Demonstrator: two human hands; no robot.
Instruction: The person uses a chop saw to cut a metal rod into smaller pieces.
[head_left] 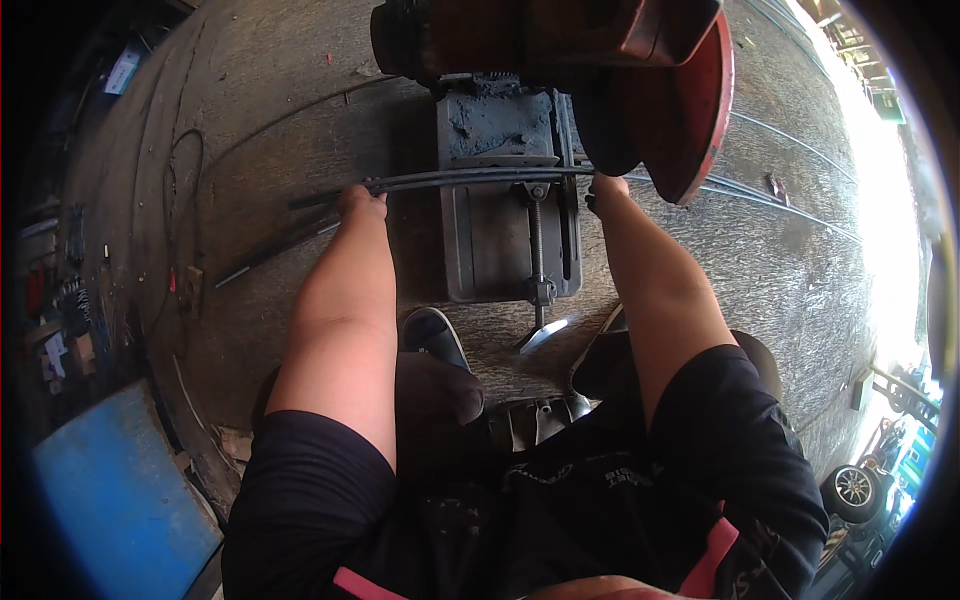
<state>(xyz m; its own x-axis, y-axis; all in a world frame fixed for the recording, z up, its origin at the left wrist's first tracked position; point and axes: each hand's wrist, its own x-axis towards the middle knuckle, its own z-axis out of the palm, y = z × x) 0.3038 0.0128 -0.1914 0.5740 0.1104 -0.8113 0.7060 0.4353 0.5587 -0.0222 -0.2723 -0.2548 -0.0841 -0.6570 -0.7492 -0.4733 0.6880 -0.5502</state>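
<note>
Several long thin metal rods (470,178) lie side by side across the base (485,250) of a cut-off saw, below its fence. My left hand (360,200) is closed around them to the left of the base. Just past the base's right edge, my right hand (608,188) closes on the same rods; the saw head hides part of it. Over the rods hangs the dark saw head (560,35) with its red blade guard (712,115). Between my hands stands the vise screw (538,235), its crank handle (543,335) toward me.
More rods (790,205) run out to the right over the worn wooden floor (320,110). A short loose rod (232,277) lies at left, near a dark cable (172,170). My feet flank the saw's near end. A blue panel (125,490) is at lower left, a wheel (853,490) at lower right.
</note>
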